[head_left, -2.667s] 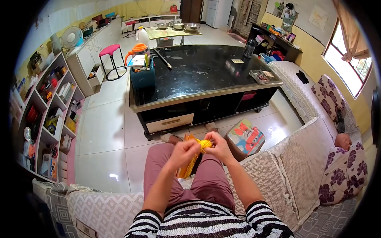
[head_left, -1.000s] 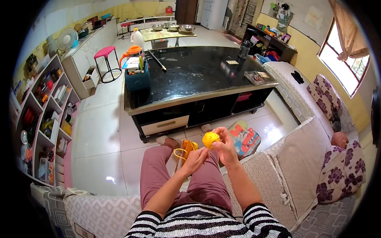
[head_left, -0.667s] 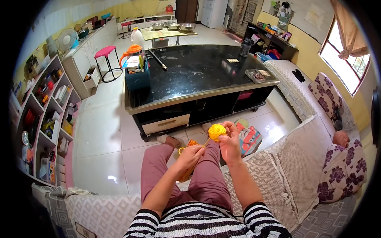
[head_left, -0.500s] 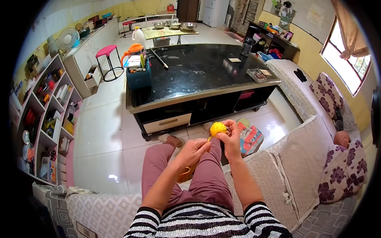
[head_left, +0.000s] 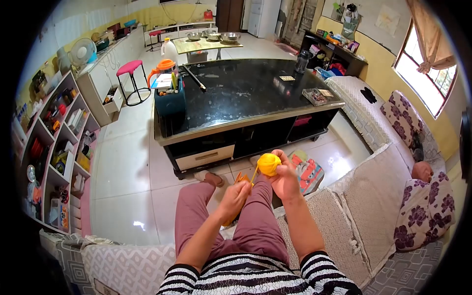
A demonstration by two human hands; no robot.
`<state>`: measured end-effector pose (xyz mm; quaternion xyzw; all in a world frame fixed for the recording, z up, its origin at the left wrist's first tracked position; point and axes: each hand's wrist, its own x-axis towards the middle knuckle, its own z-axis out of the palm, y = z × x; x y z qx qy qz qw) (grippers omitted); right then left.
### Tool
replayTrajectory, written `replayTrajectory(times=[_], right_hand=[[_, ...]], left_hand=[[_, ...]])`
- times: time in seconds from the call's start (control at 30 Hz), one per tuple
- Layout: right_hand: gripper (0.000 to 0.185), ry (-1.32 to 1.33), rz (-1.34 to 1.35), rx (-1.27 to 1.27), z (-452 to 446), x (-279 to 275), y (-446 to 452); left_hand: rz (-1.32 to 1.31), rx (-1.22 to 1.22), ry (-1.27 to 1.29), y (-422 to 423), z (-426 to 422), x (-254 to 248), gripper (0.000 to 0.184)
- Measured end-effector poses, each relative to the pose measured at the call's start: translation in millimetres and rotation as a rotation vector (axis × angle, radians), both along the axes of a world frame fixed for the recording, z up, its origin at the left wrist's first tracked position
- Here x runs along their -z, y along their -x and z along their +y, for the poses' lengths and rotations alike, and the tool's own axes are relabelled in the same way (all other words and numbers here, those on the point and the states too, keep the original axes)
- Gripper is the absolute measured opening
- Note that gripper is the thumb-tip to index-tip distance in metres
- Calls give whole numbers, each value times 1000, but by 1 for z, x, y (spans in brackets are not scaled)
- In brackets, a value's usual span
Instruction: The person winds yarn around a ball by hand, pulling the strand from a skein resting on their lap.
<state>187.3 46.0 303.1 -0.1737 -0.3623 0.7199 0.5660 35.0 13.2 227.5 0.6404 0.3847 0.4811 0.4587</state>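
A round ball of yellow yarn (head_left: pixel 268 164) is gripped in my right hand (head_left: pixel 286 178), its fingers on the ball's right side. From the ball a taut yellow strand (head_left: pixel 254 174) runs down to my left hand (head_left: pixel 236 197), whose fingers are closed on it. Behind and below the left hand, between my knees, an orange-yellow bag or bundle (head_left: pixel 228 222) shows in part; my hand and forearm hide most of it. Both hands are above my lap, the right a little higher and farther forward.
A black-topped coffee table (head_left: pixel 231 93) stands ahead, with a teal box (head_left: pixel 170 102) at its left end. A cartoon-print stool (head_left: pixel 306 170) is beyond my right hand. The patterned sofa (head_left: pixel 314 231) runs along my right. Open shelves (head_left: pixel 59 142) line the left.
The yarn strand now runs from the ball to my left hand, where earlier both hands were together at the yarn. The ball has turned in my right hand, and the left has moved slightly down.
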Motion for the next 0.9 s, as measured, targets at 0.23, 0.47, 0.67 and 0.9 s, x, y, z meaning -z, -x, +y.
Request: replayTrajectory(times=[0.23, 0.47, 0.67, 0.9], right_hand=[[33, -352, -819, 519, 14, 32, 10], [36, -156, -623, -483, -3, 18, 8], [33, -33, 13, -140, -1, 3, 18], [33, -150, -338, 259, 13, 20, 17]], left_hand=[[95, -4, -128, 11, -25, -37, 20], [-324, -168, 24, 33, 24, -43, 25], [-186, -112, -51, 2, 3, -9, 29], [53, 85, -26, -6, -40, -24, 27]])
